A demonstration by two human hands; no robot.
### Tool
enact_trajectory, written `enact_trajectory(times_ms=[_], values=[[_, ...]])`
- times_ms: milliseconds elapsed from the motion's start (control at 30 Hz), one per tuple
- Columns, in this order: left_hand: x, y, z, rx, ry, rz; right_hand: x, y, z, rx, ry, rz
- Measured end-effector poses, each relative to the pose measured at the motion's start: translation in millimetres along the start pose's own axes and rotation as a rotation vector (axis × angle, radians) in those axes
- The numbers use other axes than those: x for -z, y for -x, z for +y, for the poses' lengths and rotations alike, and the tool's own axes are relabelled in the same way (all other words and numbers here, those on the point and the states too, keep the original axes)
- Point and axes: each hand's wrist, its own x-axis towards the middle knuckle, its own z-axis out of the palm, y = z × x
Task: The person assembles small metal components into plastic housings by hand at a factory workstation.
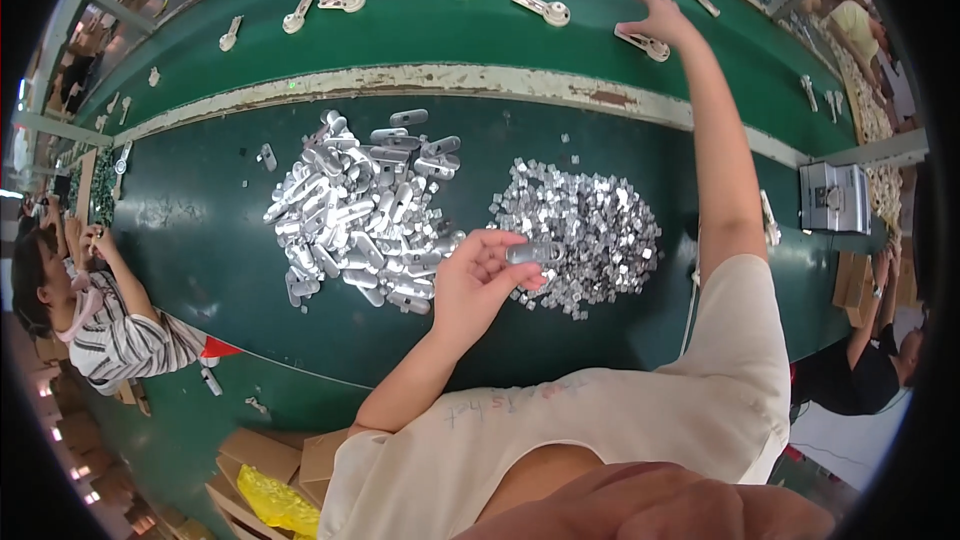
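Green tabletop (pixel 215 285) under left hand (pixel 470 285), closed on a silver plate (pixel 524 253); right hand (pixel 664 22) half-open, thumb against a cream part (pixel 653 48).

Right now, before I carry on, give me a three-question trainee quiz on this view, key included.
1. What does the left hand hold?
2. True or false: the right hand is out beyond the chipped ledge, at a pale part.
3. Seen from the wearer, where is the heap of small pieces relative to the heap of oblong plates?
A) left
B) right
C) on top

Key: 1. A single oblong grey plate; 2. True; 3. B
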Motion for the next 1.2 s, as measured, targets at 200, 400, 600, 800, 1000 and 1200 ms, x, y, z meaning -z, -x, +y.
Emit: enact_trajectory(times_ms=[200, 400, 600, 800, 1000, 1200], values=[[-3.2, -1.6, -0.7, -0.064, -0.014, 0.021, -59.7, 48.5, 54.2, 0.150, -0.113, -0.051], [-16.7, 4.9, 15.7, -0.119, -0.026, 0.020, -63.8, 68.7, 77.7, 0.410, -0.336, 0.201], [-18.6, 10.9, 24.7, -0.136, -0.042, 0.018, 78.5, 221.2, -53.6, 0.169, -0.933, -0.284], [-17.1, 15.5, 19.1, -0.165, -0.159, -0.078, 70.7, 300.9, -109.7, 0.790, -0.746, 0.160], [-22.7, 18.7, 20.3, -0.235, -0.148, -0.119, 58.2, 309.3, -113.3, 0.781, -0.754, 0.185], [-23.6, 22.1, 20.3, -0.216, -0.120, -0.086, 60.3, 312.7, -111.6, 0.770, -0.700, 0.118]])
